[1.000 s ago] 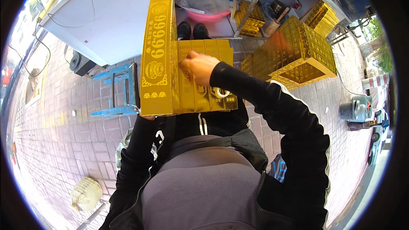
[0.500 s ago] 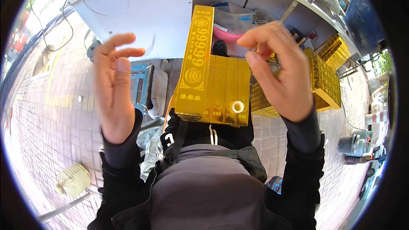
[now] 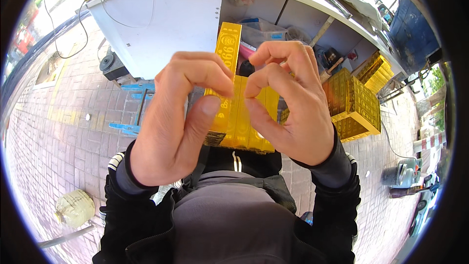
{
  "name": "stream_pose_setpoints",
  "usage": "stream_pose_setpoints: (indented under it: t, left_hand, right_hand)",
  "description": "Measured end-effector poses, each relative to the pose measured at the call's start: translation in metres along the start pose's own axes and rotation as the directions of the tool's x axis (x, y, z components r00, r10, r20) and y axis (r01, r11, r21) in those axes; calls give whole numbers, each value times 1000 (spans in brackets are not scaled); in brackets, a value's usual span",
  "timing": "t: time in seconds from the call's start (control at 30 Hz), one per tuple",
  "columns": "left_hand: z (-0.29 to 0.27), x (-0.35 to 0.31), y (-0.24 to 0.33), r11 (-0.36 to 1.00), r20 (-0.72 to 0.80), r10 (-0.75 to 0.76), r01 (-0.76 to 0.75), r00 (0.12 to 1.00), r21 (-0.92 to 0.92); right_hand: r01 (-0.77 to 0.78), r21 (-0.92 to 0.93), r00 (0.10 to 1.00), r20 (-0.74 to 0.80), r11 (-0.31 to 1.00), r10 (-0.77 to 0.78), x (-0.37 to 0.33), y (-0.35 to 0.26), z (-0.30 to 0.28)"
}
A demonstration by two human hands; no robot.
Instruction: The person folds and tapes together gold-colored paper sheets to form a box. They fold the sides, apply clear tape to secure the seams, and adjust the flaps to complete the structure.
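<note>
Left hand [image 3: 171,110] and right hand [image 3: 295,100] hang raised in front of the chest, facing each other with curved fingers, each thumb tip brought near its forefinger; whether something thin is pinched between them, I cannot tell. Behind them in the view, between the two wrists, lie the gold boxes: one long box [image 3: 228,44] on the left, its long axis running away from the grey shirt [image 3: 220,205] toward the bench [image 3: 161,24], and the row of boxes [image 3: 242,134] just beside it on the right. Left hand overlaps the long box and looks the nearer to it, while right hand covers the row's right edge. Room widens leftward over the paving [image 3: 73,137] past the blue frame [image 3: 129,129]; rightward, the gold stack [image 3: 364,105] narrows it
</note>
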State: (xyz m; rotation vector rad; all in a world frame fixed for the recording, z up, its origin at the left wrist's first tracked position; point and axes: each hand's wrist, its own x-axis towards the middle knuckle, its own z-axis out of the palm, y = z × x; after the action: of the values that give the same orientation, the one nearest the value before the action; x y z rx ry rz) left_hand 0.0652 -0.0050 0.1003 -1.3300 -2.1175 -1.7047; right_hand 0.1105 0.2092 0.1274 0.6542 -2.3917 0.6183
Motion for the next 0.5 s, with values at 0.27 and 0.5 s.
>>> stream_pose_setpoints:
  t: [0.27,0.5]
  left_hand:
    - [-62,46,-30,845,-5,-132,115,991,522]
    - [-124,90,0,812,546,-535,214,645,542]
  right_hand:
    - [-203,60,979,-13,977,204,-24,8,-21]
    - [-390,94,917,126,916,378,-62,10,-37]
